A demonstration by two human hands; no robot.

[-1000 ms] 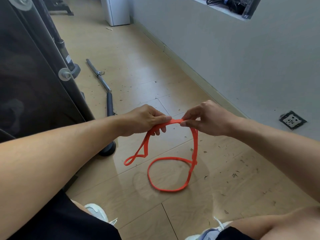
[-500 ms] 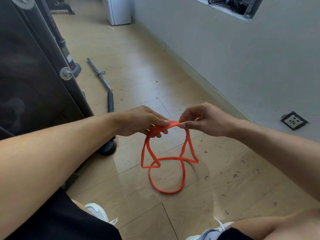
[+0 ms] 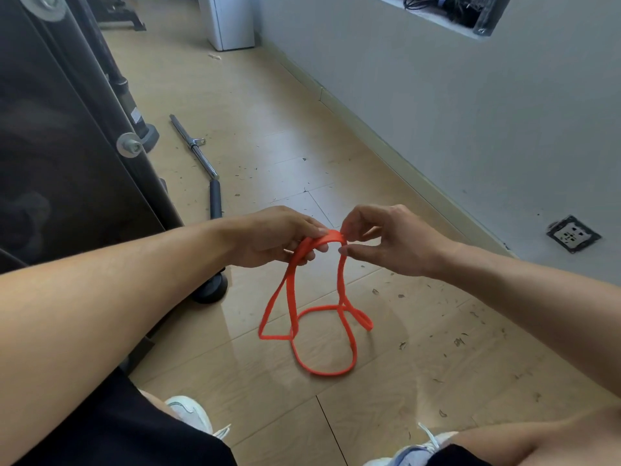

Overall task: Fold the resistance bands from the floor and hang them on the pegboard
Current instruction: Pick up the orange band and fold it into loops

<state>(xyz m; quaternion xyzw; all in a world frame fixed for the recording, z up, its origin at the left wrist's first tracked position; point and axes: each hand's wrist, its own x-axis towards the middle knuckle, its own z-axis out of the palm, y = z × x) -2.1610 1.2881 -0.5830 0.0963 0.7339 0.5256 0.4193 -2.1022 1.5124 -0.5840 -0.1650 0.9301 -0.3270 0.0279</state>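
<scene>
An orange resistance band (image 3: 292, 297) hangs from both hands over the wooden floor. Its top arch runs between the hands and its lower loops lie on the boards. My left hand (image 3: 272, 238) grips the doubled strands at the left end of the arch. My right hand (image 3: 386, 240) pinches the right end of the arch between thumb and fingertips. No pegboard is in view.
A dark gym machine panel (image 3: 67, 129) fills the left side, with a round black foot (image 3: 211, 287) on the floor beside it. A metal bar with a black grip (image 3: 198, 153) lies on the floor behind. A grey wall (image 3: 437, 95) with a socket (image 3: 573, 234) runs along the right.
My hands have come closer together and the arch between them is shorter. More strands are gathered in my left hand, and the hanging loops have shifted on the floor.
</scene>
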